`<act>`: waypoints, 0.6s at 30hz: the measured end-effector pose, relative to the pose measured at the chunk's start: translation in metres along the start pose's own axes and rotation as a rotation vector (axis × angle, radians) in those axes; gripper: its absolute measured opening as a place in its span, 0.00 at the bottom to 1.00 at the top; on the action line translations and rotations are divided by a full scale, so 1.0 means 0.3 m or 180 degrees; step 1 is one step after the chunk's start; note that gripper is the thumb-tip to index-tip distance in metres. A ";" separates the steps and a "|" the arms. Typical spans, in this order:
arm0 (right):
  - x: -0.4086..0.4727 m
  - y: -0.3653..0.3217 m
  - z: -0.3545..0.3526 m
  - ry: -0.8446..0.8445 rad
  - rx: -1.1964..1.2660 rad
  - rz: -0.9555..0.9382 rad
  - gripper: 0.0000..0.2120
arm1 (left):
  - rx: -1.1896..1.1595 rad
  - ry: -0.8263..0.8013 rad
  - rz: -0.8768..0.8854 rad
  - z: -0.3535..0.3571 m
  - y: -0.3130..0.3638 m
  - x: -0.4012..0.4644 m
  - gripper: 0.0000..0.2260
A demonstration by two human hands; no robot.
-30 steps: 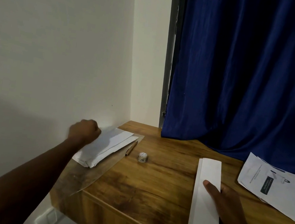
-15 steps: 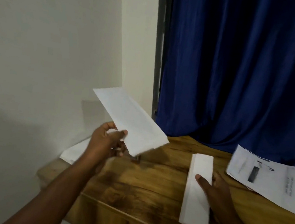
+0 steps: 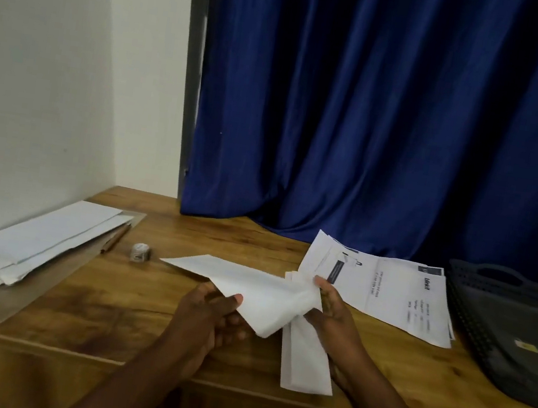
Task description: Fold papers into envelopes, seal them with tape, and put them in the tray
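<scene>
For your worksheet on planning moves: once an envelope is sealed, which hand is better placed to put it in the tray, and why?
The right hand. The dark tray sits at the table's right edge, on that hand's side, while the left hand would probably have to cross over.

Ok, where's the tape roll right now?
The tape roll sits on the wooden table, left of centre in the head view, between the envelope stack and the held envelope.

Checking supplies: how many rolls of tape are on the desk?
1: a small tape roll stands on the desk, beside the envelope stack. Others may be hidden.
</scene>
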State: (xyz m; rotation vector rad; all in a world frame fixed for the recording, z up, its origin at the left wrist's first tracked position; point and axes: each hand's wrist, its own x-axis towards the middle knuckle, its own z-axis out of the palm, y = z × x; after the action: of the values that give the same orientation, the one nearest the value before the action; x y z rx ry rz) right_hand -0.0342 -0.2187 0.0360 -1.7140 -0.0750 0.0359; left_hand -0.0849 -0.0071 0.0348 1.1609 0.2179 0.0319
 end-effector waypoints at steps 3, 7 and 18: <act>-0.011 0.000 -0.031 0.0067 0.0263 0.0231 0.09 | -0.0067 0.0094 0.0190 0.015 -0.004 0.018 0.18; -0.029 -0.030 -0.008 -0.0246 0.0932 0.0163 0.15 | 0.0031 0.0039 0.0397 0.027 -0.023 0.031 0.19; -0.005 0.023 -0.023 -0.0081 0.0443 0.0193 0.07 | 0.3152 -0.0516 -0.0084 -0.018 0.120 -0.030 0.13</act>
State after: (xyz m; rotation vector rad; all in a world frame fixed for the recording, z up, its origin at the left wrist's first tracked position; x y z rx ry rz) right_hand -0.0351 -0.2266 0.0302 -1.5767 -0.0384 0.1058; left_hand -0.0915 0.0111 0.0670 2.1352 0.0969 -0.2163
